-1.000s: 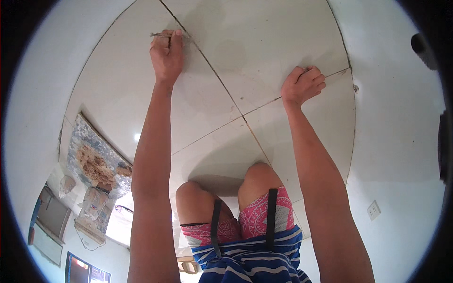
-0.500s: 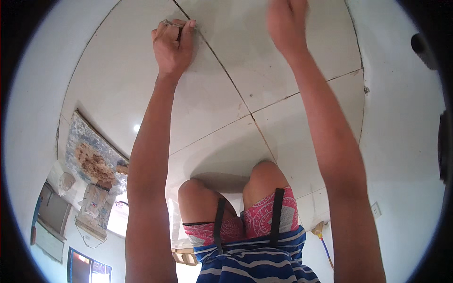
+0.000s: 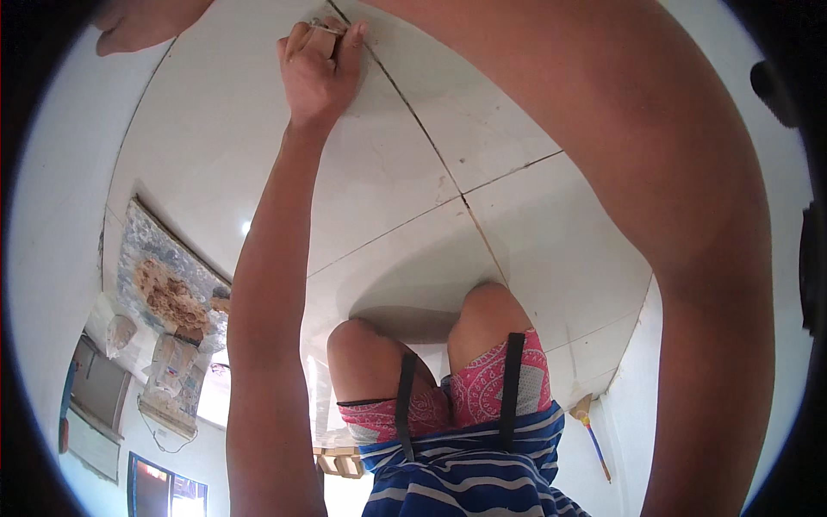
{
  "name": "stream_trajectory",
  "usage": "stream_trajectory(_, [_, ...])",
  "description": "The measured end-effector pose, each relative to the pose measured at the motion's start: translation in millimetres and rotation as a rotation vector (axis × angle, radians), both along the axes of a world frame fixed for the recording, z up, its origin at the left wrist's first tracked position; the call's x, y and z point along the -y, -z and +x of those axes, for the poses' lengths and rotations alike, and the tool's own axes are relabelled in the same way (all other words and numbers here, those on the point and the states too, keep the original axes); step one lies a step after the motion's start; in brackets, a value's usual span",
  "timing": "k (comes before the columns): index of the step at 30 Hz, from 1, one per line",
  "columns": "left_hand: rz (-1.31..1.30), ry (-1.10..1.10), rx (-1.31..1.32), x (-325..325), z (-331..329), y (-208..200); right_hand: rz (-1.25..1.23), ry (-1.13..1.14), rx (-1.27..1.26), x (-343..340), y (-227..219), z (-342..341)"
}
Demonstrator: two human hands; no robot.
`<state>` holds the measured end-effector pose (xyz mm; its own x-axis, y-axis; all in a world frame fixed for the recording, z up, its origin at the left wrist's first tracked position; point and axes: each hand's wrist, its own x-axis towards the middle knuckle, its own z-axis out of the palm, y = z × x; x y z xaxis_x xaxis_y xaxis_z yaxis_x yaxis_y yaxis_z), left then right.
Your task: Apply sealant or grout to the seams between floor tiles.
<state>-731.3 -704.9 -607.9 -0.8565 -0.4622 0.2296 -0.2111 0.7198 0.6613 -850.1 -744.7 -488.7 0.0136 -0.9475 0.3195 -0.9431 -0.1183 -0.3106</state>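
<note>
In the head view, a thin greyish stick [image 3: 327, 28] is pinched in the curled left hand [image 3: 320, 76] beside the floor seam [image 3: 405, 105]. The right hand [image 3: 151, 22] is partly cut off; its grip cannot be told. Dark seam is seen beyond the crossing [image 3: 463, 195], tan nearer; completion cannot be judged.

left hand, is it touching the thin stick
Touching. The head view shows the thin stick held in the left hand, lying against its bent fingers.
</note>
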Motion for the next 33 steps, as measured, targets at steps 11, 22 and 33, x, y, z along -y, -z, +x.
stream_trajectory(11, [-0.018,-0.062,-0.047,6,5,-4,-0.110,0.710,0.005,-202,93,-101])
stream_trajectory(22, [0.260,-0.141,-0.050,-8,-10,-19,0.259,1.716,0.016,-368,121,14])
stream_trajectory(33, [0.403,-0.266,0.114,-57,21,-28,0.375,1.754,0.048,-365,117,13])
